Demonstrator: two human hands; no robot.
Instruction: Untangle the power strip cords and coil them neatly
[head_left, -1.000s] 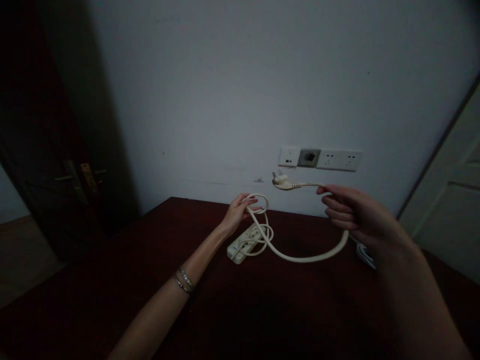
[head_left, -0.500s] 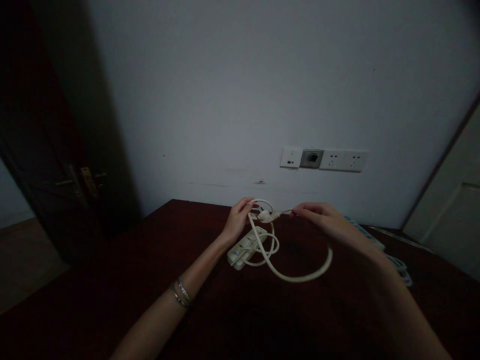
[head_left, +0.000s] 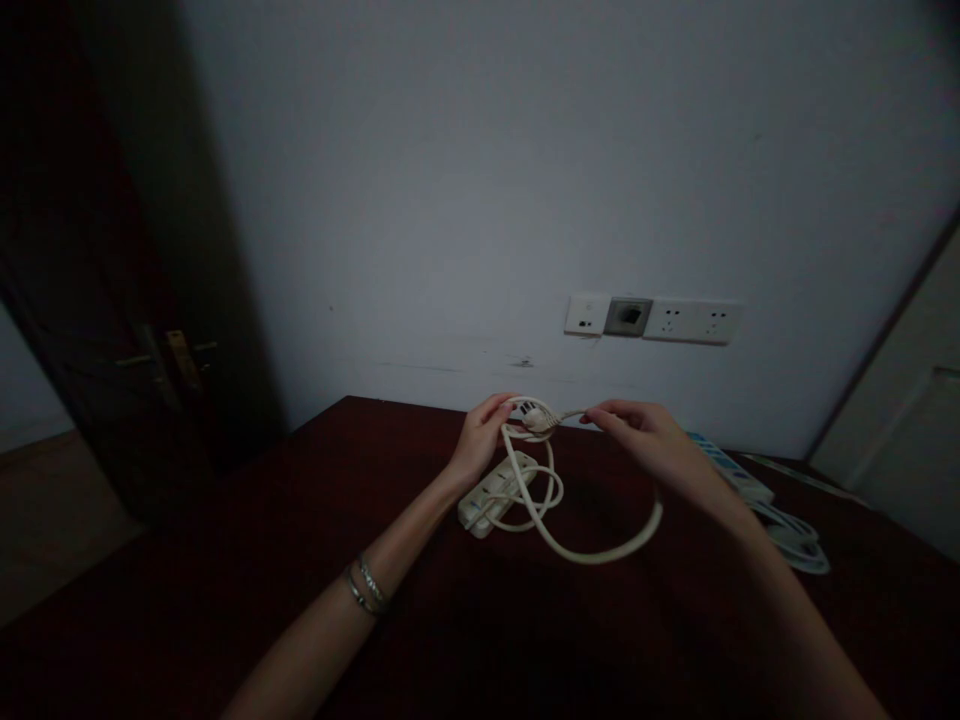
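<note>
My left hand (head_left: 482,437) is closed on a loop of the white power cord (head_left: 577,556), thumb and fingers pinching it. Just right of those fingers is the cord's white plug (head_left: 537,418), its prongs pointing up and left. My right hand (head_left: 634,428) pinches the cord a little behind the plug. From there the cord hangs in a wide curve beneath both hands. Below my left hand a white power strip (head_left: 484,512) lies tilted on the dark red table (head_left: 315,540), with smaller turns of cord over it.
Partly behind my right forearm lies a second power strip (head_left: 731,468) with blue sockets, and its coiled cord (head_left: 799,545). Wall sockets (head_left: 686,322) sit above the table's back edge. A dark door (head_left: 97,350) stands at the left.
The plug has moved slightly up and right, now overlapping the loop at my left hand. Both hands keep their hold on the cord. The view has shifted a little.
</note>
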